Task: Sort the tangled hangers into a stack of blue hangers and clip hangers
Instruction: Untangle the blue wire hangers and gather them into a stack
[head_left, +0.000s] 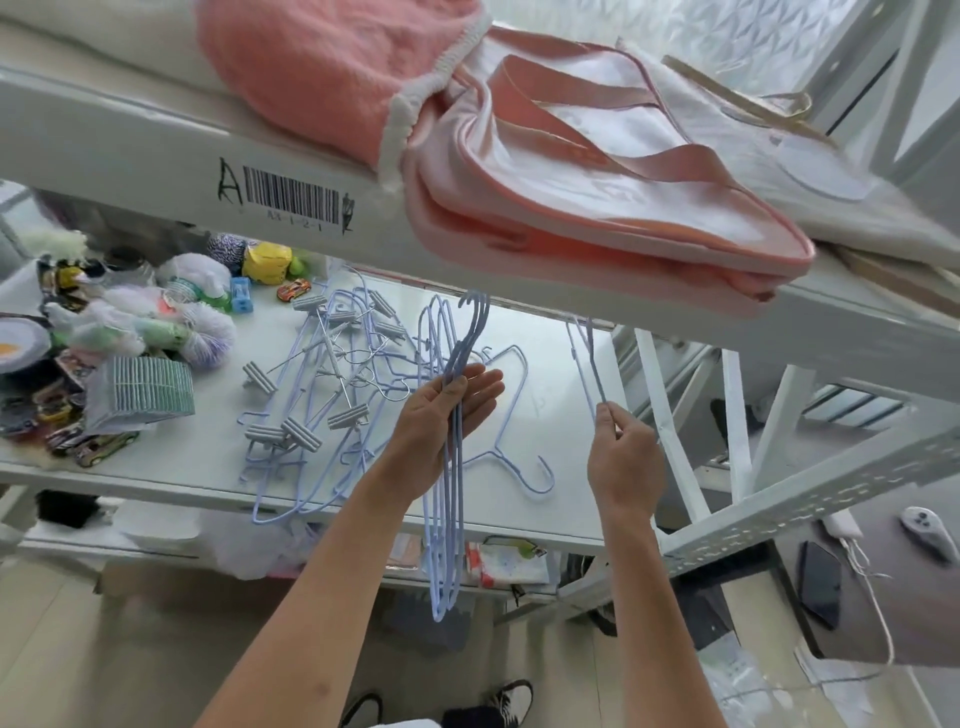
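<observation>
My left hand (441, 415) holds a bunch of blue hangers (447, 519) by their necks; they hang upright, hooks up near the upper shelf's edge, bodies reaching below the shelf. My right hand (623, 452) pinches one more blue hanger (589, 358), whose top is hidden behind the upper shelf. A tangled pile of clip hangers (322, 379) mixed with blue hangers lies on the white shelf (156, 467), left of my left hand. One loose blue hanger (519, 415) lies on the shelf between my hands.
Toys, plush balls and toy cars (104, 353) crowd the shelf's left end. A pink blanket and a pink bag (571, 171) lie on the upper shelf just above my hands. White frame struts (670, 415) stand right of my right hand. A phone (821, 582) lies low right.
</observation>
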